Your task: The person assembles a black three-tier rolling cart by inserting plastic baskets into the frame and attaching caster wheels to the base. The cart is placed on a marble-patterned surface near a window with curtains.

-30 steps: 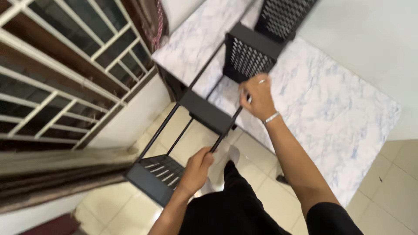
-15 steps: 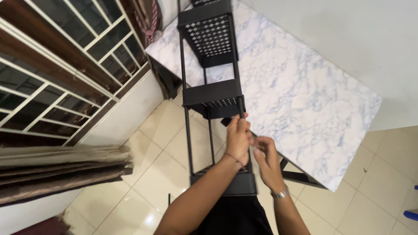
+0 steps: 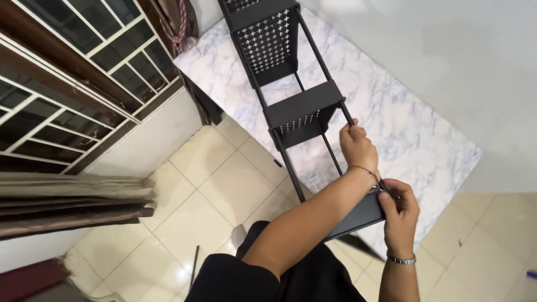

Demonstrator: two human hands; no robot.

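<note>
Your left hand (image 3: pixel 358 146) is wrapped tight round the right post of the black rack (image 3: pixel 296 109) lying across the marble table (image 3: pixel 414 134), while your right hand (image 3: pixel 400 215) pinches the rack's near shelf edge, close beside your left wrist.

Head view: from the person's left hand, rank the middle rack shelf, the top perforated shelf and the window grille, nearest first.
From the left hand, on the rack's right rail:
1. Middle rack shelf, just up-left of it.
2. Top perforated shelf, higher up the rack.
3. Window grille, far left.
</note>
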